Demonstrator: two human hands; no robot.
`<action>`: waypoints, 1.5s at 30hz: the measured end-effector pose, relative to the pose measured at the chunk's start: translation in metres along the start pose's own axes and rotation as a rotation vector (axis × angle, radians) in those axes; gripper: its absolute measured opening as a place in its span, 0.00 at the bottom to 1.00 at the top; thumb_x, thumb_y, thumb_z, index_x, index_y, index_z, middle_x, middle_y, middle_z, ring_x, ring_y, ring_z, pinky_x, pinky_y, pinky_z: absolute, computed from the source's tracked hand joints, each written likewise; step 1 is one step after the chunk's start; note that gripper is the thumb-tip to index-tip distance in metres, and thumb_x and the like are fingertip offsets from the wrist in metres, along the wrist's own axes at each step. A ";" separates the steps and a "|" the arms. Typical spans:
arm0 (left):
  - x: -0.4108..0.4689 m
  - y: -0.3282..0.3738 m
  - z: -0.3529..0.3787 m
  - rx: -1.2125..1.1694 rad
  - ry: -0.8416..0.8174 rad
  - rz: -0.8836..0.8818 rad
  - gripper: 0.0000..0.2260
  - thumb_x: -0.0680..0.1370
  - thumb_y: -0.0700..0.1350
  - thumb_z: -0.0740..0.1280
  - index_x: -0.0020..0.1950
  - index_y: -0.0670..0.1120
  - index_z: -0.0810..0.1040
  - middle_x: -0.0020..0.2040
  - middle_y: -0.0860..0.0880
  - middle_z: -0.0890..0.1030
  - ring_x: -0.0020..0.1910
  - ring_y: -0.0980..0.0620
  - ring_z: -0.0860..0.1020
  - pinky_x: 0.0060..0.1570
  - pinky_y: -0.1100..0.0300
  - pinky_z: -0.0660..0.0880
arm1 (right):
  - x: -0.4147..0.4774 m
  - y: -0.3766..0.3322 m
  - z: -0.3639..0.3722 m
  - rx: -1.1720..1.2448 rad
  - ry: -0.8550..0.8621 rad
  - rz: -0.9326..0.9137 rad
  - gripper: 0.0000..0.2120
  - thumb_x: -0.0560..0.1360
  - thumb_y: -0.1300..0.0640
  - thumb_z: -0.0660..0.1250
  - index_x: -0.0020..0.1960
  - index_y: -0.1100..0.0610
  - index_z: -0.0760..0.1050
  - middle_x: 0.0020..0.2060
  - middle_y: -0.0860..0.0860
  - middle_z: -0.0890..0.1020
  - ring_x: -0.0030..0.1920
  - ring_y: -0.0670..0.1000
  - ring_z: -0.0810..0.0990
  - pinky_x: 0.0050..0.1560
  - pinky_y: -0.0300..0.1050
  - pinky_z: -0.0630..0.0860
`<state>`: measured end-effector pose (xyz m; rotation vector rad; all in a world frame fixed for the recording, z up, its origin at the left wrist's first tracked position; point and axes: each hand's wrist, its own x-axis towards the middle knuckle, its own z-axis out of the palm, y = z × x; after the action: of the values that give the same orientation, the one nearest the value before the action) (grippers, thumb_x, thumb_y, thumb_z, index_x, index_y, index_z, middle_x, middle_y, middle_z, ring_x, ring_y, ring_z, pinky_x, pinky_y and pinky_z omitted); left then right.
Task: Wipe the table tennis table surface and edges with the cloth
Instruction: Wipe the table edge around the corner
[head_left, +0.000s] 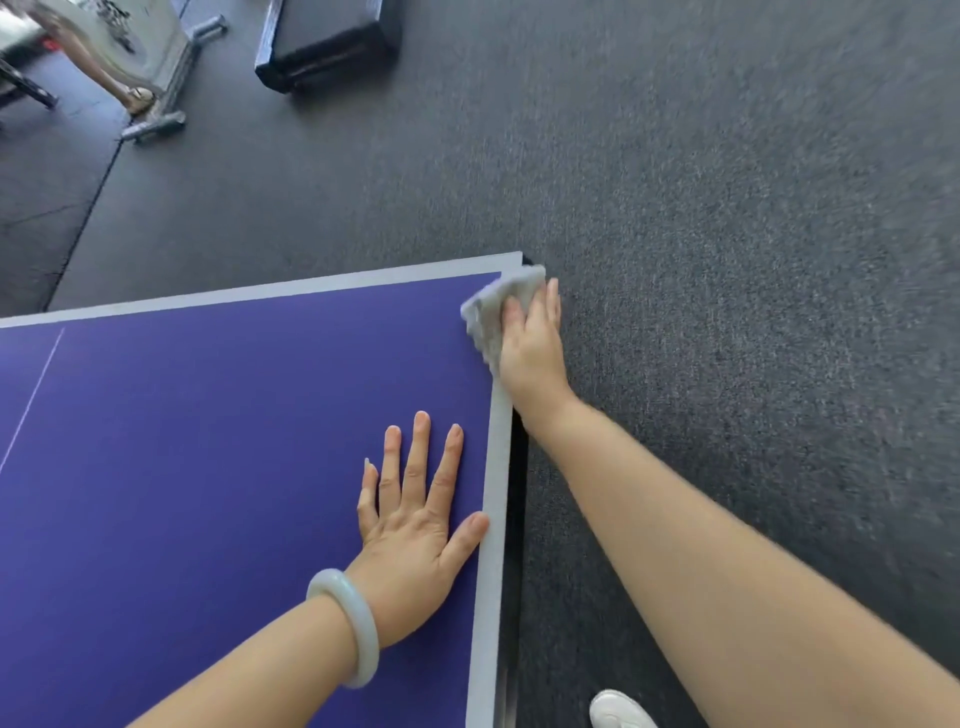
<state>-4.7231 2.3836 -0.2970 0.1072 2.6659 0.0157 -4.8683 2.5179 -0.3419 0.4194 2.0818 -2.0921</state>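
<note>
The right hand (530, 345) presses the grey cloth (496, 306) onto the far right corner of the blue surface (208, 467), fingers reaching forward over the pale edge band (496, 467), thumb hidden. The left hand (415, 525) lies flat and spread on the surface just inside that band, holding nothing. The work looks mid-course, on an edge-and-corner pass: no streaks or dust show which parts are done, so the far edge, the near side edge and the broad top may all remain.
</note>
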 end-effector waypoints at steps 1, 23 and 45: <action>0.000 0.000 0.000 -0.003 -0.003 0.001 0.32 0.71 0.70 0.32 0.69 0.65 0.20 0.71 0.60 0.20 0.70 0.54 0.20 0.67 0.56 0.20 | 0.014 -0.007 -0.001 0.001 0.008 0.044 0.28 0.86 0.51 0.50 0.81 0.61 0.45 0.81 0.54 0.43 0.81 0.50 0.40 0.79 0.48 0.40; 0.002 -0.001 0.001 0.037 -0.065 -0.028 0.35 0.68 0.74 0.28 0.70 0.62 0.21 0.71 0.59 0.19 0.71 0.53 0.20 0.72 0.50 0.25 | 0.023 -0.025 0.001 -0.005 0.009 0.244 0.32 0.85 0.42 0.49 0.82 0.54 0.40 0.81 0.57 0.41 0.81 0.60 0.46 0.79 0.56 0.47; 0.002 0.003 -0.008 -0.008 -0.122 -0.043 0.30 0.80 0.60 0.43 0.69 0.60 0.21 0.70 0.59 0.19 0.68 0.55 0.18 0.72 0.52 0.25 | -0.104 0.030 -0.005 -0.002 -0.140 0.261 0.34 0.82 0.38 0.53 0.81 0.51 0.47 0.71 0.61 0.68 0.70 0.60 0.70 0.70 0.54 0.68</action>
<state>-4.7284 2.3868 -0.2902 0.0463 2.5456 0.0054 -4.7606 2.5139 -0.3383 0.4993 1.8409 -1.9114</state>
